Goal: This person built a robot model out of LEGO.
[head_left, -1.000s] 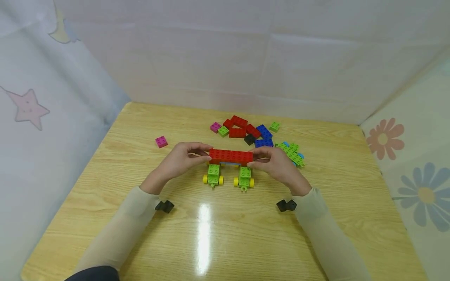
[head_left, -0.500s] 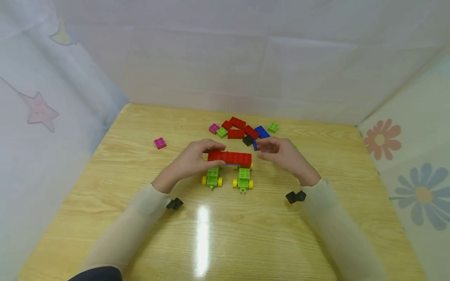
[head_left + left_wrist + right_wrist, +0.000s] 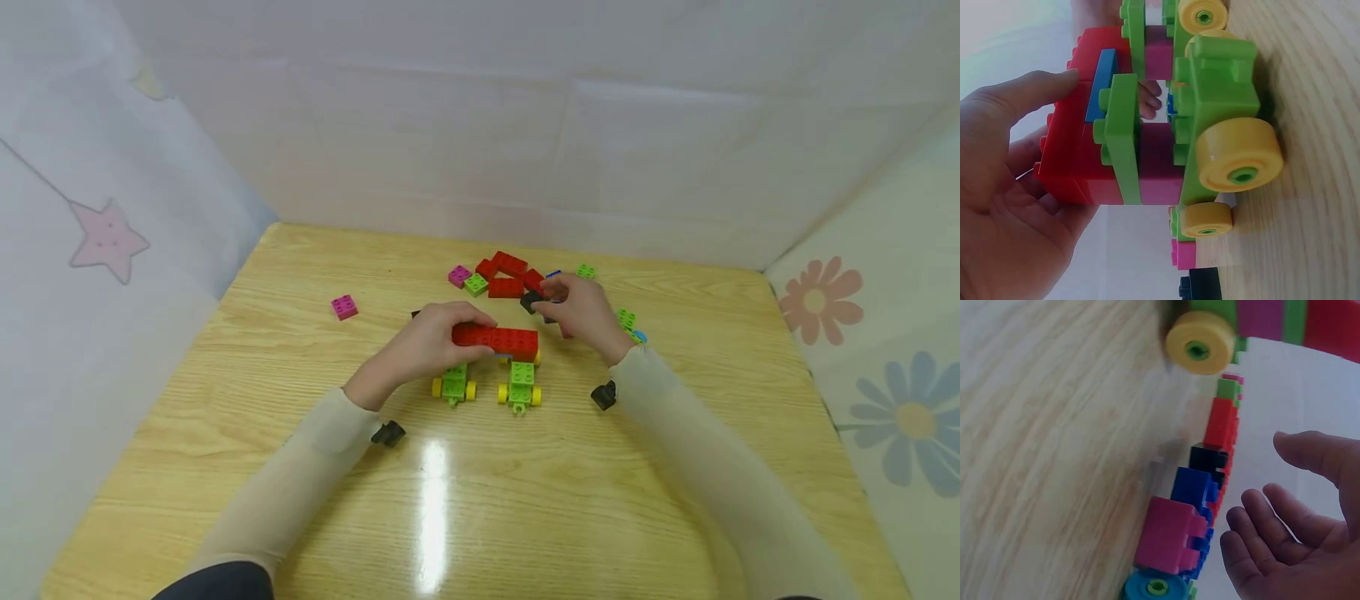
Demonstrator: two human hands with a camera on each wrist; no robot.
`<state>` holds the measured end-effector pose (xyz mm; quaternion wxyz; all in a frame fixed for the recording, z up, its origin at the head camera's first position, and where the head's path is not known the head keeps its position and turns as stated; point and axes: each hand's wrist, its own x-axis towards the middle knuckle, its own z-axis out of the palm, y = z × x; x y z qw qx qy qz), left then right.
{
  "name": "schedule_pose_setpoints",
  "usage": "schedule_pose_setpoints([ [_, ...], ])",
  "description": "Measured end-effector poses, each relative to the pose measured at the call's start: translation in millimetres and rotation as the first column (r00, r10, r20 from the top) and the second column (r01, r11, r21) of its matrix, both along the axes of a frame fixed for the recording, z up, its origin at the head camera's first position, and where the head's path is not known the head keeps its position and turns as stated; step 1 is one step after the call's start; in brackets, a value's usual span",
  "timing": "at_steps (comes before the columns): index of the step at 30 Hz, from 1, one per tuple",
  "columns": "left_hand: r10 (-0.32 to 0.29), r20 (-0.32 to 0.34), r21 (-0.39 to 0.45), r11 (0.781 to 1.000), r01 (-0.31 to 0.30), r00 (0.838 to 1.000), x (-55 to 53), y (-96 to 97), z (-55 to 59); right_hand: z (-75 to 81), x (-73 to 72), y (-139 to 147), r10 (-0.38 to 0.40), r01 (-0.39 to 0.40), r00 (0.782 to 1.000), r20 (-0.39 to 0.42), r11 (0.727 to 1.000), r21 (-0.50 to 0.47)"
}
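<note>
My left hand (image 3: 431,342) grips the left part of a red brick row (image 3: 515,343) that tops a toy vehicle. Its thumb presses one side of the row in the left wrist view, where a blue piece (image 3: 1102,87), magenta bricks (image 3: 1161,159) and green wheeled bases (image 3: 1225,87) with yellow wheels (image 3: 1239,155) show beneath. My right hand (image 3: 588,312) is over the loose pile, near a black brick (image 3: 532,301). In the right wrist view its fingers (image 3: 1244,550) are loosely bent and apart from the thumb, with nothing between them.
Behind the vehicle lie loose red bricks (image 3: 506,287), a green brick (image 3: 476,284) and a magenta brick (image 3: 459,276). Another magenta brick (image 3: 344,307) sits to the left. A green base with blue wheels (image 3: 628,321) is partly hidden behind my right hand.
My right hand has let go of the red row's right end, drawn back, then moved over the loose bricks. The left hand has shifted right, farther around the red row.
</note>
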<state>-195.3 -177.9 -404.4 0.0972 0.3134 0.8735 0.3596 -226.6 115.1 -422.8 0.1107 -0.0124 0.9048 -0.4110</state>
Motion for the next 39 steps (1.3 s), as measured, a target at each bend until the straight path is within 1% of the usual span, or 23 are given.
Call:
schedule_pose_setpoints([
  [2,-0.009,-0.002,-0.001,1.0,0.009,1.0,-0.3,-1.4,-0.4,-4.4,-3.7,-5,-0.009,0.009,1.0,-0.015,1.0,0.017],
  [6,-0.015,0.013,-0.008,1.0,0.015,1.0,-0.2,-3.6,1.0,-13.0,-10.1,-12,-0.02,0.026,0.997,-0.071,0.996,0.088],
  [12,-0.026,0.021,-0.011,1.0,0.026,0.999,-0.8,-3.6,2.2,-17.5,-13.8,-18,-0.039,0.063,0.99,-0.134,0.981,0.185],
  [15,-0.027,0.02,-0.007,1.0,0.027,0.999,-0.7,-3.6,2.0,-18.5,-14.3,-19,-0.046,0.074,0.989,-0.139,0.976,0.203],
  [21,-0.023,0.018,0.0,1.0,0.023,1.0,-0.7,-5.2,0.8,-19.5,-14.8,-22,-0.061,0.087,0.99,-0.125,0.973,0.212],
  [28,-0.022,0.025,-0.001,1.0,0.022,0.999,0.0,-5.9,2.1,-22.5,-17.0,-27,-0.047,0.081,0.99,-0.131,0.961,0.264],
  [32,-0.02,0.027,-0.006,1.0,0.02,0.999,-0.1,-5.9,2.1,-22.1,-16.7,-28,-0.049,0.086,0.988,-0.145,0.961,0.264],
  [39,-0.015,0.03,-0.013,1.0,0.015,0.999,1.3,-6.6,3.1,-21.2,-15.9,-28,-0.05,0.08,0.99,-0.129,0.967,0.24],
])
